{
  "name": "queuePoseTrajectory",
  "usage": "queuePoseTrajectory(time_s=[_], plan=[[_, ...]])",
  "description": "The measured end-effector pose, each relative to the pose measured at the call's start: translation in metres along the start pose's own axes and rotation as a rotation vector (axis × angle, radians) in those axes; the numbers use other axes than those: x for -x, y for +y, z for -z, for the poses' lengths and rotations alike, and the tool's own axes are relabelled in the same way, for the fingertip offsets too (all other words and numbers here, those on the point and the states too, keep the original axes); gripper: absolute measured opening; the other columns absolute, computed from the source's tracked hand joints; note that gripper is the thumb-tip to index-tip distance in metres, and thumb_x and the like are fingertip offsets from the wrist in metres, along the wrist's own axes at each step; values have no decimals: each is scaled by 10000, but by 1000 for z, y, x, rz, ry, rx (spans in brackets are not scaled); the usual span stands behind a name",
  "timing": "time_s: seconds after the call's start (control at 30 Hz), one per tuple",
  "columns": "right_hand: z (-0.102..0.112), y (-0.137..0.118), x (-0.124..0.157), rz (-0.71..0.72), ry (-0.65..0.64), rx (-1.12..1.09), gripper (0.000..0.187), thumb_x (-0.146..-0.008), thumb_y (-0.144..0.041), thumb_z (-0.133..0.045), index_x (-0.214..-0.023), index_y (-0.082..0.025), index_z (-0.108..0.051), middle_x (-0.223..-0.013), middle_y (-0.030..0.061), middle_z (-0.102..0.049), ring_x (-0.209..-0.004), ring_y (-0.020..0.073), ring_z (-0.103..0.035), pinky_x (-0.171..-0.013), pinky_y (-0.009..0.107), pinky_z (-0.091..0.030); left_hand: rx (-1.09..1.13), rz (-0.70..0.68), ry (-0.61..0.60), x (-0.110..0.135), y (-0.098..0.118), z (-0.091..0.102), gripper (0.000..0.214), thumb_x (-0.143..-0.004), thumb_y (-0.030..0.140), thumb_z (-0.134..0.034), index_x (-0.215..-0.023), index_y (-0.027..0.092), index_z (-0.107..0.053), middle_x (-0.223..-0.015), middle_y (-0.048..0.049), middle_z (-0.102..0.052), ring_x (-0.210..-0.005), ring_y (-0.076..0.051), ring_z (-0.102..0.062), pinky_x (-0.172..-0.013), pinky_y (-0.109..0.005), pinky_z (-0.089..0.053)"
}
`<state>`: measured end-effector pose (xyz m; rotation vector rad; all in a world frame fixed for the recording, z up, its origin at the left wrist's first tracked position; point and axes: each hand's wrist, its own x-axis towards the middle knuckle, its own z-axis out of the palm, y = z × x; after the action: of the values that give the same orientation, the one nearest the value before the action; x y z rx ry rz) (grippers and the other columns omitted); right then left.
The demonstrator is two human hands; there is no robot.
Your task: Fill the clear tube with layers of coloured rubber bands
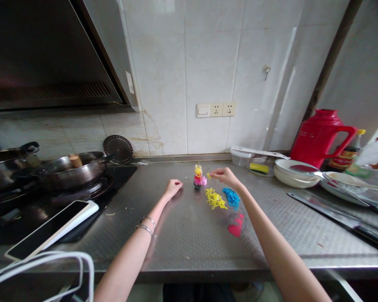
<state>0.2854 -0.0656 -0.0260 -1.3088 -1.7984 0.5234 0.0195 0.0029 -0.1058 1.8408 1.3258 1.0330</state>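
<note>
A small clear bottle [198, 176] stands upright on the metal counter, filled with layers of dark, red, pink and yellow bits. Touching or close beside its base is a small pink piece [204, 180]. My right hand [224, 176] is to the right of the bottle, finger and thumb pinched on a small yellow strand [208, 175]. My left hand [174, 187] rests on the counter left of the bottle, fingers curled, with nothing visible in them. Nearer me lie a yellow heap of strands [214, 199], a blue heap [231, 198] and a pinkish-red heap [236, 226].
On the left, a pan [72, 170] sits on the stove, with a phone [50, 228] and white cable [82, 256] in front. At right are a knife [327, 212], stacked bowls [297, 180], a sponge [258, 168], a plastic tub [241, 158] and a red thermos [316, 138].
</note>
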Motion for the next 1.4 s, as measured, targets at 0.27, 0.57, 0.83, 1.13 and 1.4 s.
queuePoseTrajectory(time_s=[0.27, 0.57, 0.83, 1.13, 1.4], plan=[[2, -29, -45, 14, 65, -84, 448, -651, -509, -592, -792, -100, -712, -643, 51, -644, -525, 98, -483, -404, 179, -335, 36, 70, -2, 4, 6, 1, 192, -701, 260, -515, -636, 112, -619, -482, 11, -524, -408, -71, -427, -408, -180, -276], [-15, -30, -70, 75, 51, 119, 297, -672, -387, -611, -745, -123, -724, -679, 51, -675, -609, 142, -561, -509, 205, -385, 69, 65, 0, 4, 5, 1, 176, -706, 247, -509, -615, 121, -592, -463, 26, -497, -386, -65, -417, -395, -180, -271], [-18, -27, -69, 108, 38, 248, 200, -688, -292, -608, -744, -141, -728, -749, 64, -701, -670, 161, -600, -601, 222, -416, 59, 67, 8, 3, 5, 1, 166, -702, 236, -521, -638, 113, -611, -481, 16, -524, -411, -72, -437, -419, -185, -297], [-13, -35, -70, 143, 19, 283, 202, -681, -307, -616, -755, -153, -724, -770, 32, -699, -731, 165, -614, -650, 217, -434, 28, 52, 2, 1, 2, 1, 189, -696, 252, -506, -608, 111, -596, -450, 29, -488, -403, -66, -419, -427, -179, -287], [-3, -28, -50, 159, 185, 243, 271, -742, -363, -554, -766, -144, -711, -761, 51, -690, -687, 162, -592, -628, 227, -422, 9, 37, -12, 0, 0, 1, 201, -704, 261, -495, -631, 109, -605, -460, 22, -504, -404, -67, -427, -427, -178, -289]])
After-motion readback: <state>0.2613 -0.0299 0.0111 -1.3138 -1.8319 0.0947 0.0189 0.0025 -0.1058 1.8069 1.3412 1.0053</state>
